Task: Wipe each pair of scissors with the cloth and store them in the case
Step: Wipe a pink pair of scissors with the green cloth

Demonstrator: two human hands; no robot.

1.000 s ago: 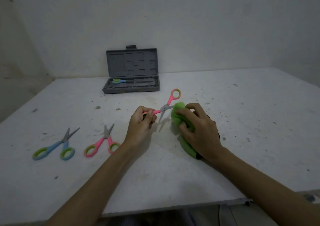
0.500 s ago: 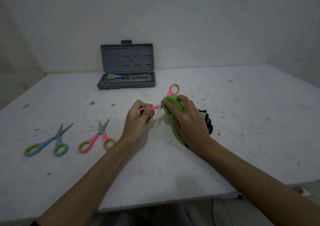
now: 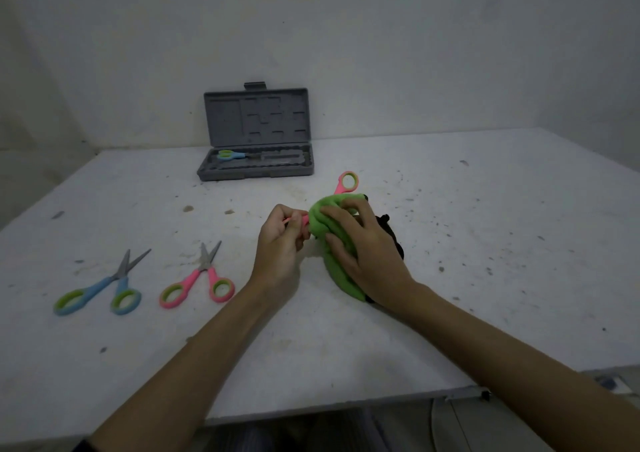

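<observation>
Blue scissors (image 3: 98,287): we see them lying far left on the counter (image 3: 485,243), blades slightly apart.
Pink scissors (image 3: 197,280): just right of the blue pair, flat, untouched.
Case (image 3: 256,132): open at the back; we note one blue-handled pair (image 3: 231,155) inside.
Left hand (image 3: 280,247): fingers pressed together, pinching one pink handle of the held scissors (image 3: 347,182).
Right hand (image 3: 367,254): closed around the cloth (image 3: 329,229), which wraps the blades.

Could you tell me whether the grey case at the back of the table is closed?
No, the grey case stands open with its lid upright, and blue scissors lie in its tray.
</observation>
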